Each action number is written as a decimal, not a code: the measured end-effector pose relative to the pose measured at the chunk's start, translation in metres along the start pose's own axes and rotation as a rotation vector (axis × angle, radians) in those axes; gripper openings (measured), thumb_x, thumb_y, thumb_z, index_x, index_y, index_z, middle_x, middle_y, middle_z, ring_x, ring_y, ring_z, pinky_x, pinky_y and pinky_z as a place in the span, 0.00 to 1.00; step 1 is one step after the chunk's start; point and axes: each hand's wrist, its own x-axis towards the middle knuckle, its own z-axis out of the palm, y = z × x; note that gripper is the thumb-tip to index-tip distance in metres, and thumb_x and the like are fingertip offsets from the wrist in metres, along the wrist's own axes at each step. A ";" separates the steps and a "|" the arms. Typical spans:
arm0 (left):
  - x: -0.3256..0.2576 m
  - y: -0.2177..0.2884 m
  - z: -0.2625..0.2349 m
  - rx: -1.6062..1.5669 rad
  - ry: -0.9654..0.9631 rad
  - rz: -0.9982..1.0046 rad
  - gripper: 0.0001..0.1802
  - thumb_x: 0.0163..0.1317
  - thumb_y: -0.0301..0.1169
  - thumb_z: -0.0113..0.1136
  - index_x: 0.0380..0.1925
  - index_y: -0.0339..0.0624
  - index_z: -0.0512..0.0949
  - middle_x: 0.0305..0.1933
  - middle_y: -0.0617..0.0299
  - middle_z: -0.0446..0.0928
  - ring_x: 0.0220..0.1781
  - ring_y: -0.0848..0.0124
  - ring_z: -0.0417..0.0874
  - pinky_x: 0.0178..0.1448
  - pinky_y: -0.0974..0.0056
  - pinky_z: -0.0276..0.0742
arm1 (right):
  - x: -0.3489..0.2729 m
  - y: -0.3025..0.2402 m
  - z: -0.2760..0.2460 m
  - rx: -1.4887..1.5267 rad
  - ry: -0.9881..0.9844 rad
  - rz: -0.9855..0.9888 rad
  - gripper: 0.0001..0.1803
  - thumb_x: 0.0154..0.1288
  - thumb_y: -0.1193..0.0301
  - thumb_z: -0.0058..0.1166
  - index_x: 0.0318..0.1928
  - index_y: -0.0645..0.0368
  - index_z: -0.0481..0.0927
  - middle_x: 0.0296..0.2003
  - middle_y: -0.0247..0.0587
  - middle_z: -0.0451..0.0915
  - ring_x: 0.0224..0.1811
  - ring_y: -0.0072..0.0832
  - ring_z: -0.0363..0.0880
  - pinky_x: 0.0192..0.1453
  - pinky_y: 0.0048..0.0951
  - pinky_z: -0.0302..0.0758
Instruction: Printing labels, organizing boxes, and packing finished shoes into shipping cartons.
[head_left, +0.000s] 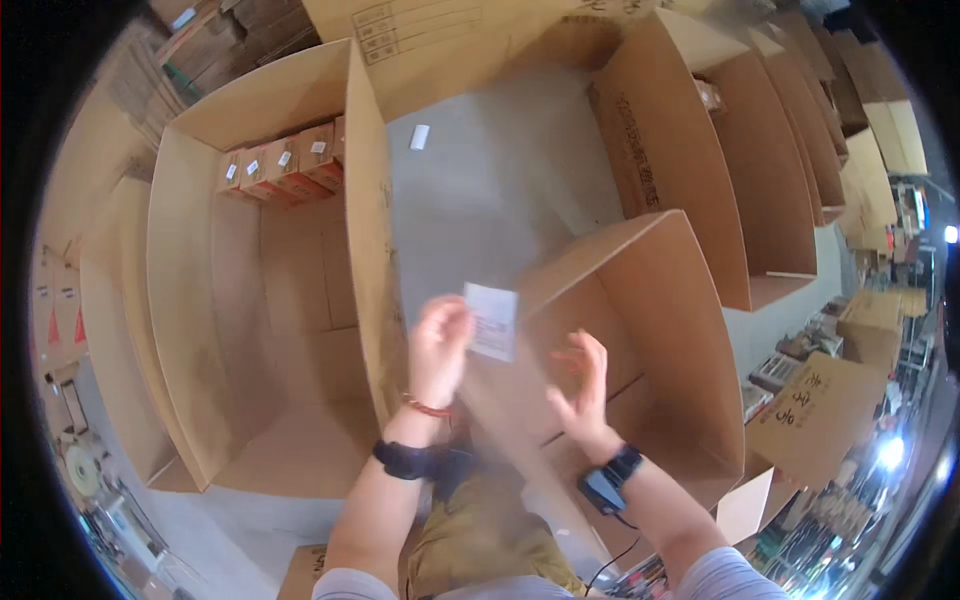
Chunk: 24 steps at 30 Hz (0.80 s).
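Cardboard cartons stand open all round. Left hand (440,345) pinches a small white label (492,321), held over the near open carton (650,330). Right hand (585,385) is spread wide, holding nothing, just right of the label. Far-left carton (200,300) contains small boxes (285,165).

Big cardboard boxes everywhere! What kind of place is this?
Probably a warehouse or packing room. Large open cardboard cartons stand on a grey concrete floor, one holding a row of small labelled boxes. The left hand holds a clear plastic bag with a white label.
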 end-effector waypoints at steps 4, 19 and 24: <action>0.023 -0.001 -0.055 -0.136 0.135 -0.061 0.15 0.62 0.37 0.51 0.39 0.35 0.71 0.36 0.64 0.73 0.38 0.78 0.72 0.43 0.71 0.70 | 0.052 0.046 0.097 0.405 0.179 1.047 0.35 0.53 0.52 0.54 0.53 0.65 0.63 0.34 0.41 0.72 0.35 0.26 0.71 0.33 0.26 0.70; -0.010 -0.198 -0.002 0.546 -0.444 -0.270 0.15 0.59 0.38 0.52 0.29 0.35 0.76 0.27 0.58 0.78 0.32 0.71 0.77 0.36 0.64 0.71 | -0.125 -0.096 -0.152 0.491 0.130 1.145 0.25 0.47 0.79 0.54 0.50 0.64 0.68 0.41 0.38 0.74 0.41 0.29 0.73 0.43 0.27 0.71; -0.088 -0.155 0.071 0.894 -0.522 -0.388 0.20 0.51 0.41 0.58 0.45 0.52 0.74 0.55 0.55 0.67 0.59 0.57 0.64 0.62 0.46 0.51 | -0.188 -0.110 -0.215 0.545 0.096 0.959 0.16 0.46 0.80 0.53 0.40 0.64 0.74 0.39 0.38 0.75 0.42 0.29 0.73 0.44 0.29 0.70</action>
